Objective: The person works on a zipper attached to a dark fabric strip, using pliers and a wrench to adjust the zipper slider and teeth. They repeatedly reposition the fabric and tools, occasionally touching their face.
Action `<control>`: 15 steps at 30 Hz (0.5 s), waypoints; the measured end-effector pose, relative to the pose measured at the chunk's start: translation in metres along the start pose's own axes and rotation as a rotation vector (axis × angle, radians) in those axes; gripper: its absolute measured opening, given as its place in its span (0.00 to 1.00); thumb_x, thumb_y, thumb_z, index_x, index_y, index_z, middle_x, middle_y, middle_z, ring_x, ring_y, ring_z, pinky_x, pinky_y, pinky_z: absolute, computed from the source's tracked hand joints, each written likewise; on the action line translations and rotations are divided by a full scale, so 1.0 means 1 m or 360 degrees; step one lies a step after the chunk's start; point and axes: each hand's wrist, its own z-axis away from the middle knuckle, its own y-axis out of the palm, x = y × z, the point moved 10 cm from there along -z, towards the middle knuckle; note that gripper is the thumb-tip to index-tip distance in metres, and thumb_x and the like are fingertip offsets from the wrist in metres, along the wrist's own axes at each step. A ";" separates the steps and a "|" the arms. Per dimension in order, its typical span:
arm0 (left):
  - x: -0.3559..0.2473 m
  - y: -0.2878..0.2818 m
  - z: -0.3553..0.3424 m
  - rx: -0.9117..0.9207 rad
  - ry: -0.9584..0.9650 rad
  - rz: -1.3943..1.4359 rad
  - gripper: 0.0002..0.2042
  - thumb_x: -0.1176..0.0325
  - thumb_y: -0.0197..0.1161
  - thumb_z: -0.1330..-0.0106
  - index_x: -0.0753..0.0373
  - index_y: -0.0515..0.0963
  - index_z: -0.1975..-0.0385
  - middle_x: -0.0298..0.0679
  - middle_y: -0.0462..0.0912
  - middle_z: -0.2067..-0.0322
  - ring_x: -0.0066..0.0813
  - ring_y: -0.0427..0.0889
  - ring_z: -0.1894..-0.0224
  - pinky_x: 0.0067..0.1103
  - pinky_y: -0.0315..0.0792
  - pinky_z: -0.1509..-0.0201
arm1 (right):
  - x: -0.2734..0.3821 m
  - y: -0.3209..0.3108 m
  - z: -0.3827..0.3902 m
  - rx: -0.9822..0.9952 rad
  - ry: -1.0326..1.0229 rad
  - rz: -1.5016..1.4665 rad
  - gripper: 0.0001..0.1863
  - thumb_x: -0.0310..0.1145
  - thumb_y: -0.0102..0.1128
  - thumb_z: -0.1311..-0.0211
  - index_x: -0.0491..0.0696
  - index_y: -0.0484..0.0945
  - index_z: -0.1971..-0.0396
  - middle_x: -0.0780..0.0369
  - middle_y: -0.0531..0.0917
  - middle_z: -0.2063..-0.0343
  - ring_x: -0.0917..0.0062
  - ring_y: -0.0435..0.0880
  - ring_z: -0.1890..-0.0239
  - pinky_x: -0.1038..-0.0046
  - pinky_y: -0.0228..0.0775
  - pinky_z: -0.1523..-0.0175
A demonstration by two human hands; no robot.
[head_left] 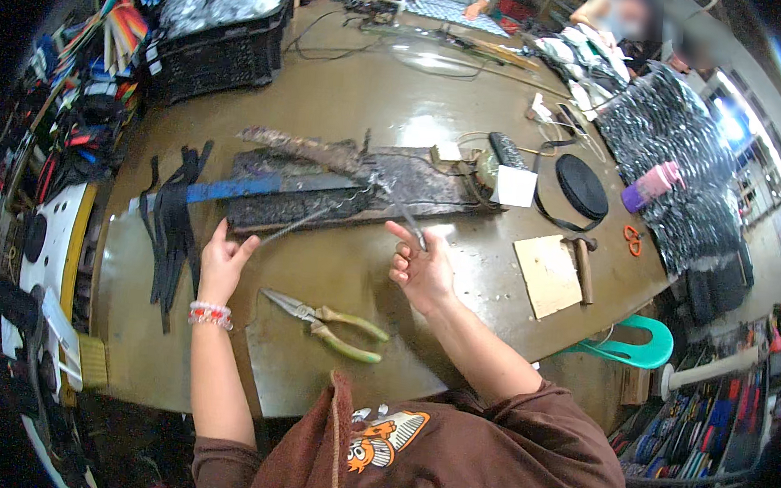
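Note:
My left hand (221, 259) is at the near left edge of a dark, worn board (430, 179). Its index finger and thumb are apart, the thumb close to the end of a thin metal rod (300, 223). In my right hand (424, 273) a short grey metal bar (407, 222) lies between thumb and fingers, slanting up to a small metal fitting (375, 182) on the board. A blue bar (237, 188) runs across the board under a rough brown piece (302, 149). Between my forearms lie green-handled long-nose pliers (323, 321), jaws apart.
Black straps (173, 231) hang together at the left. A black webbing roll (582, 186), hammer (584, 272), tan card (546, 275), orange scissors (632, 241) and pink-purple bottle (651, 187) sit right. A black crate (215, 65) stands far left; other people are across the table.

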 end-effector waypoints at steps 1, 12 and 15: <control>0.002 0.000 0.000 -0.0009 -0.0010 -0.0002 0.39 0.51 0.63 0.44 0.79 0.57 0.43 0.29 0.61 0.91 0.14 0.57 0.86 0.18 0.53 0.83 | 0.003 0.000 -0.001 0.0016 -0.0045 -0.0078 0.29 0.50 0.35 0.35 0.42 0.64 0.45 0.70 0.63 0.79 0.86 0.62 0.76 0.84 0.57 0.73; 0.008 0.003 -0.002 0.0053 -0.0029 -0.0033 0.40 0.50 0.60 0.41 0.79 0.54 0.42 0.27 0.61 0.91 0.12 0.58 0.86 0.16 0.52 0.83 | 0.010 -0.012 -0.004 -0.0272 -0.0215 -0.0328 0.24 0.45 0.41 0.34 0.44 0.63 0.44 0.68 0.66 0.77 0.83 0.66 0.74 0.83 0.62 0.70; 0.005 0.001 -0.001 0.0003 0.0007 0.0023 0.39 0.51 0.61 0.42 0.78 0.55 0.43 0.28 0.59 0.91 0.12 0.55 0.86 0.17 0.51 0.83 | 0.017 -0.005 -0.002 -0.0141 -0.0285 -0.0383 0.23 0.45 0.41 0.34 0.47 0.63 0.44 0.67 0.66 0.77 0.81 0.66 0.74 0.80 0.62 0.70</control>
